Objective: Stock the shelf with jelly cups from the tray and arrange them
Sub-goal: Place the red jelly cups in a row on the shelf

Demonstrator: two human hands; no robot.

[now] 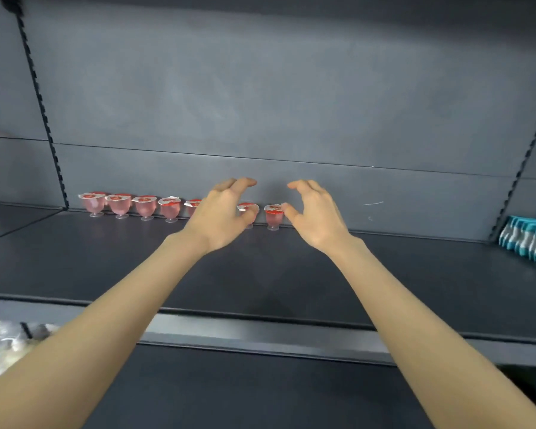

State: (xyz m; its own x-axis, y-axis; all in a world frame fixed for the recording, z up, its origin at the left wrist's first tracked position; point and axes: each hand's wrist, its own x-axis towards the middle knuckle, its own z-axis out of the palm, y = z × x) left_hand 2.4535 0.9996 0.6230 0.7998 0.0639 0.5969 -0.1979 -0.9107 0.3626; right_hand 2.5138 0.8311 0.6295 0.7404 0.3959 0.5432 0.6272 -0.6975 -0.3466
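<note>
Hovering by rear-edge jelly cups, left hand and right hand show loosely spread fingers.

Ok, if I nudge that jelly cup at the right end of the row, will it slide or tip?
Probably tips: the jelly cup stands on a narrow foot under a wider bowl. It looks small and likely light, so a low, gentle push suits. The foil lid seems thin; avoid pressing there.
</note>
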